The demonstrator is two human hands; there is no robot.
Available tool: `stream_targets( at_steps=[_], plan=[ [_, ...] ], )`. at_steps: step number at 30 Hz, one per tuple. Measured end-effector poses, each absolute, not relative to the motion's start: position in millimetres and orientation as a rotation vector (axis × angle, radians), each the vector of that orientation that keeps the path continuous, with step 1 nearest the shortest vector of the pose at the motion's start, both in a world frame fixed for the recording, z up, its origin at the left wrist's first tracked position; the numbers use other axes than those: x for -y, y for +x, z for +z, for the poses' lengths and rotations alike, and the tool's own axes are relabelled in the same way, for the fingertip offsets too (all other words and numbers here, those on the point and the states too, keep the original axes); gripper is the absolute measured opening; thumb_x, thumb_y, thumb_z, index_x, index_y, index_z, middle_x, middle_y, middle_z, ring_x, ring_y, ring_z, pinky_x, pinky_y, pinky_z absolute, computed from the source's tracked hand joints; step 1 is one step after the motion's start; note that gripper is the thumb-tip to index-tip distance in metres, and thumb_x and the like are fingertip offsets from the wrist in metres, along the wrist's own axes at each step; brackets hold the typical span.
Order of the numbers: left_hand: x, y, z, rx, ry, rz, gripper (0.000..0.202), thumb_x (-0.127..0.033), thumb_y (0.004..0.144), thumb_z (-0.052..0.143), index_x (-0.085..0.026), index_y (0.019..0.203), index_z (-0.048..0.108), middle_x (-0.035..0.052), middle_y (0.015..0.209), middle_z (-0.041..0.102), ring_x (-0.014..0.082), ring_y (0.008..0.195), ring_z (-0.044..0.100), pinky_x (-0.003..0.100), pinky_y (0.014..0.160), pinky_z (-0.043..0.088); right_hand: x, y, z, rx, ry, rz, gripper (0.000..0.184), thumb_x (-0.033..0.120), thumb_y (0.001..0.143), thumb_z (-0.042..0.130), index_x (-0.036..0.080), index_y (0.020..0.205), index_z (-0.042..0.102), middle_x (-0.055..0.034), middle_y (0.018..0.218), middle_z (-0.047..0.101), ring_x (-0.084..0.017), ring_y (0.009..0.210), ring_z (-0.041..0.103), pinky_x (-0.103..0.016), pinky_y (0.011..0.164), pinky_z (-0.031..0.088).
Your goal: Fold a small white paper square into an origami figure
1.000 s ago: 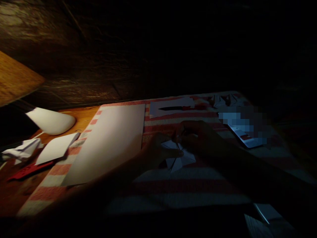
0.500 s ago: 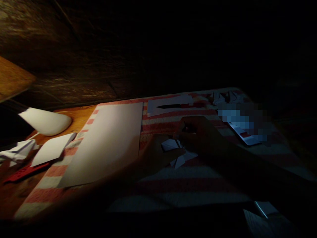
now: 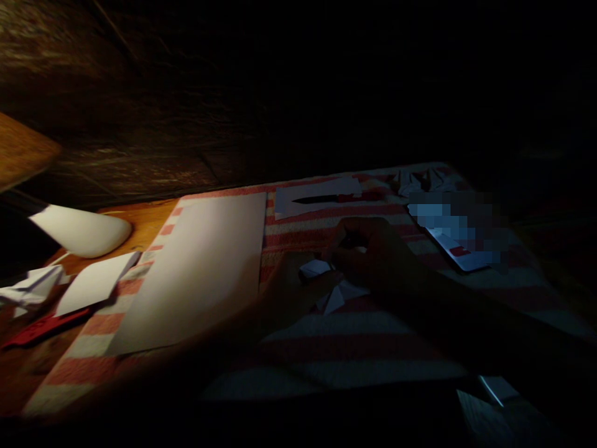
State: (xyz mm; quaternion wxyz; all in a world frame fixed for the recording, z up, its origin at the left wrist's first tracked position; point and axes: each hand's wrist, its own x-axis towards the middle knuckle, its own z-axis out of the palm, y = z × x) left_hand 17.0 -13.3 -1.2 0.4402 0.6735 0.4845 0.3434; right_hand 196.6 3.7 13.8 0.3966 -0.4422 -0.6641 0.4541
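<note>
A small folded white paper (image 3: 336, 297) with pointed flaps is held between my two hands over the striped cloth. My left hand (image 3: 296, 283) grips its left side, thumb across the top. From the right, my right hand (image 3: 368, 249) pinches the paper's upper part, fingers curled. Both hands lie in deep shadow, so the exact finger contact is hard to see. Behind them a knife (image 3: 333, 198) with a dark blade and red handle lies on a paper piece (image 3: 285, 203). To the left is a large white sheet (image 3: 205, 261).
A red-and-white striped cloth (image 3: 354, 345) covers the table. Left stand a white lamp base (image 3: 86, 231), crumpled folded paper (image 3: 32, 286), a paper piece (image 3: 96, 283) and a red object (image 3: 44, 326). A lit phone (image 3: 466, 255), partly blurred out, and folded paper shapes (image 3: 422, 180) lie right.
The folded paper has tilted slightly between my hands, and its lower flaps show a different face. The whole view has shifted a little; the other things stay in place.
</note>
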Motion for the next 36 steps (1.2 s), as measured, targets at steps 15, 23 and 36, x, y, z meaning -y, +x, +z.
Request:
stream_targets(
  at_steps=[15, 23, 36],
  plan=[
    [11.0, 14.0, -6.4, -1.139, 1.57, 0.802, 0.018, -0.033, 0.074, 0.074, -0.015, 0.073, 0.07, -0.003, 0.056, 0.06, 0.0095, 0.05, 0.049, 0.019, 0.046, 0.037, -3.1, 195.6, 11.1, 1.452, -1.05, 1.42, 0.006, 0.017, 0.072, 0.078, 0.015, 0.071, 0.072, -0.0024, 0.07, 0.072, -0.012, 0.062, 0.063, -0.023, 0.055, 0.046],
    [11.5, 15.7, -2.7, -1.073, 1.628, 0.824, 0.015, -0.031, 0.076, 0.073, -0.015, 0.078, 0.071, -0.002, 0.06, 0.063, 0.0107, 0.054, 0.054, 0.02, 0.048, 0.041, -3.7, 196.9, 10.7, 1.486, -1.064, 1.399, 0.01, 0.019, 0.072, 0.08, 0.015, 0.07, 0.072, -0.0033, 0.071, 0.074, -0.012, 0.062, 0.064, -0.023, 0.054, 0.046],
    [12.4, 18.4, -9.4, -1.096, 1.455, 0.896, 0.018, -0.027, 0.069, 0.078, -0.016, 0.083, 0.077, 0.002, 0.073, 0.075, 0.0155, 0.067, 0.066, 0.024, 0.06, 0.053, -5.8, 198.8, 9.5, 1.431, -0.995, 1.411, 0.034, 0.018, 0.071, 0.081, 0.022, 0.088, 0.051, 0.0023, 0.075, 0.068, -0.014, 0.065, 0.065, -0.024, 0.054, 0.049]
  ],
)
